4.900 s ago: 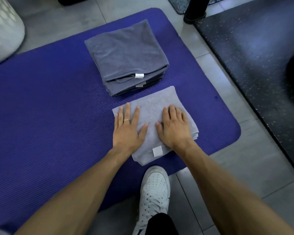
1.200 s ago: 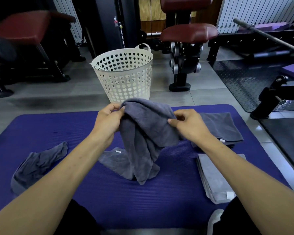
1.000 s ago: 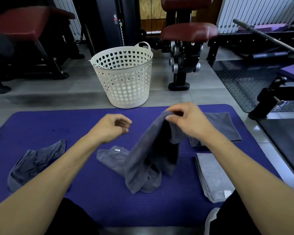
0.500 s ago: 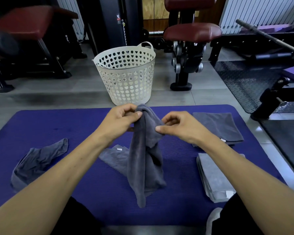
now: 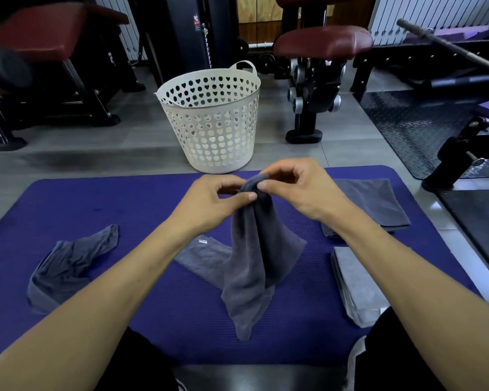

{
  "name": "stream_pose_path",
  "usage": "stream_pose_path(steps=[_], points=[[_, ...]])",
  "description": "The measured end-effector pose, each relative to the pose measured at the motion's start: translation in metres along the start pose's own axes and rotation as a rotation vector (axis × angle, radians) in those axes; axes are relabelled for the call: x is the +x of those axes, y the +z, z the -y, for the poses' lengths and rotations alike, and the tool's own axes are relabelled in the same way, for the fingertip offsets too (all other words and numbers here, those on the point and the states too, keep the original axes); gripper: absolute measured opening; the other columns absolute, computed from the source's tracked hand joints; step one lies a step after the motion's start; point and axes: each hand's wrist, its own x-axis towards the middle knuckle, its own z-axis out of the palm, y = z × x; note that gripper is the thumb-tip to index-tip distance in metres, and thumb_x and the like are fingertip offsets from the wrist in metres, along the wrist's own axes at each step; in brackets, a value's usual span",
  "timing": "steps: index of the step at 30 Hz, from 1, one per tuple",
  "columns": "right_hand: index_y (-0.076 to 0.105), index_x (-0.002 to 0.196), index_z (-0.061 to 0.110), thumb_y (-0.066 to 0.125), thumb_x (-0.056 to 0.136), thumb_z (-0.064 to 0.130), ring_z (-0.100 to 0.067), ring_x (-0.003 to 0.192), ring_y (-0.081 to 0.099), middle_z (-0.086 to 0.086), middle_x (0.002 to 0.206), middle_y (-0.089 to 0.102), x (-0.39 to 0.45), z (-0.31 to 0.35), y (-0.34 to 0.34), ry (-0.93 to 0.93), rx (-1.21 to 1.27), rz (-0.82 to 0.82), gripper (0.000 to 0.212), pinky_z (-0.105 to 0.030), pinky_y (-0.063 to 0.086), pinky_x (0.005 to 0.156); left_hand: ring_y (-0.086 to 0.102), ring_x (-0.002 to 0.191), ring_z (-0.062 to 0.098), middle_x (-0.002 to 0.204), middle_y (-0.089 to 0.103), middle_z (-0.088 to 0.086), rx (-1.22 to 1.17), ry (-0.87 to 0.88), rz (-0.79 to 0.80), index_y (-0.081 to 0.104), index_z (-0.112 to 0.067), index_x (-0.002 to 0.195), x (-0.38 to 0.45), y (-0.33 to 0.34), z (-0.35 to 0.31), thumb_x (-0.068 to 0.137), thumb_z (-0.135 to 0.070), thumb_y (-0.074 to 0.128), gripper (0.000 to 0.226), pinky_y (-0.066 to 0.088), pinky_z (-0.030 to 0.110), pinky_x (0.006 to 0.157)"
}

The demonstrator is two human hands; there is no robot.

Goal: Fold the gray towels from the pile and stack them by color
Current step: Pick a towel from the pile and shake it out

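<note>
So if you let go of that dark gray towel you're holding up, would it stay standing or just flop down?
It would probably flop. The dark gray towel hangs limp in soft folds from where the left hand and right hand pinch its top, so it looks floppy, not stiff. It likely feels light too, since fingertips alone hold it. The crumpled towel on the mat suggests how it would land.

The towel (image 5: 254, 258) in the hands is soft matt cloth; the mat (image 5: 158, 303) beneath, ribbed foam; the basket (image 5: 212, 128) beyond, perforated plastic.

head view | worn on the head, facing forward and down; close over the blue mat (image 5: 68, 198) (basket (image 5: 212, 119) upper centre)
</note>
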Motion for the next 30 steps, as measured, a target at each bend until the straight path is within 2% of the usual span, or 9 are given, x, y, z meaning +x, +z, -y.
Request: stream_pose_path(steps=[4, 6, 8, 10, 14, 17, 21, 27, 30], points=[[0.073, 0.099, 0.018, 0.078, 0.083, 0.016, -0.007, 0.086, 0.068, 0.002, 0.093, 0.074, 0.001, -0.013, -0.002, 0.097, 0.060, 0.014, 0.017, -0.023, 0.054, 0.087, 0.065, 0.088, 0.010, 0.096, 0.075, 0.009, -0.174, -0.024, -0.107, 0.074, -0.016, 0.098, 0.002, -0.008, -0.001, 0.095, -0.016, 0.065, 0.010, 0.058, 0.039, 0.085], [0.072, 0.098, 0.022, 0.080, 0.081, 0.021, -0.005, 0.089, 0.067, 0.007, 0.096, 0.073, -0.001, -0.024, 0.000, 0.174, -0.092, 0.153, 0.019, -0.021, 0.053, 0.086, 0.065, 0.082, 0.004, 0.085, 0.073, 0.001, -0.263, -0.051, -0.146, 0.072, -0.016, 0.096, 0.002, -0.012, -0.002, 0.096, -0.011, 0.061, 0.012, 0.059, 0.027, 0.074], [0.070, 0.081, 0.023, 0.076, 0.085, 0.021, 0.002, 0.071, 0.062, 0.015, 0.075, 0.070, -0.003, -0.033, 0.004, 0.251, -0.252, 0.284, 0.008, -0.022, 0.049, 0.073, 0.065, 0.075, -0.001, 0.075, 0.071, -0.010, -0.252, -0.079, -0.193, 0.071, -0.019, 0.093, 0.000, -0.015, -0.002, 0.096, -0.012, 0.061, 0.013, 0.056, 0.021, 0.066], [0.066, 0.072, 0.021, 0.072, 0.089, 0.018, 0.005, 0.055, 0.054, 0.015, 0.060, 0.062, -0.001, -0.037, 0.005, 0.311, -0.307, 0.299, 0.019, -0.020, 0.043, 0.065, 0.067, 0.071, 0.004, 0.072, 0.072, -0.009, -0.043, -0.114, -0.278, 0.071, -0.021, 0.090, 0.000, -0.019, 0.008, 0.093, -0.020, 0.066, 0.006, 0.055, 0.026, 0.065], [0.070, 0.079, 0.016, 0.073, 0.088, 0.014, -0.007, 0.061, 0.061, -0.004, 0.065, 0.068, 0.010, -0.029, 0.009, 0.295, -0.149, 0.092, 0.010, -0.031, 0.057, 0.071, 0.065, 0.072, 0.015, 0.071, 0.068, -0.002, 0.342, -0.196, -0.421, 0.063, -0.026, 0.094, -0.005, -0.025, 0.022, 0.086, -0.029, 0.072, 0.013, 0.053, 0.033, 0.064], [0.070, 0.079, 0.018, 0.074, 0.086, 0.007, -0.010, 0.063, 0.061, 0.002, 0.063, 0.066, 0.015, -0.019, 0.014, 0.216, 0.098, -0.035, 0.014, -0.033, 0.057, 0.071, 0.068, 0.084, 0.008, 0.086, 0.073, -0.010, 0.234, -0.057, -0.359, 0.073, -0.027, 0.097, -0.005, -0.015, 0.018, 0.083, -0.032, 0.074, 0.015, 0.056, 0.036, 0.081], [0.073, 0.085, 0.021, 0.071, 0.089, 0.007, 0.002, 0.057, 0.057, 0.013, 0.062, 0.068, 0.018, -0.009, 0.012, 0.081, 0.140, -0.041, 0.015, -0.022, 0.049, 0.062, 0.069, 0.098, 0.004, 0.100, 0.075, -0.013, -0.059, 0.029, -0.165, 0.074, -0.029, 0.109, -0.007, 0.004, 0.008, 0.078, -0.036, 0.079, 0.032, 0.056, 0.032, 0.090], [0.074, 0.098, 0.020, 0.063, 0.095, 0.010, -0.007, 0.075, 0.066, 0.006, 0.081, 0.074, 0.018, -0.013, 0.008, 0.089, 0.102, 0.081, 0.015, -0.024, 0.056, 0.076, 0.066, 0.067, 0.004, 0.071, 0.073, -0.005, -0.186, -0.088, -0.297, 0.071, -0.022, 0.085, 0.000, 0.003, 0.008, 0.081, -0.018, 0.079, 0.010, 0.055, 0.026, 0.066], [0.073, 0.102, 0.021, 0.065, 0.095, 0.027, -0.011, 0.085, 0.070, 0.003, 0.092, 0.075, 0.014, -0.025, 0.004, 0.209, 0.054, 0.099, 0.013, -0.027, 0.057, 0.081, 0.065, 0.064, 0.005, 0.066, 0.072, -0.007, -0.328, -0.146, -0.414, 0.070, -0.018, 0.087, 0.005, -0.006, 0.008, 0.086, -0.011, 0.073, 0.008, 0.055, 0.026, 0.062]])
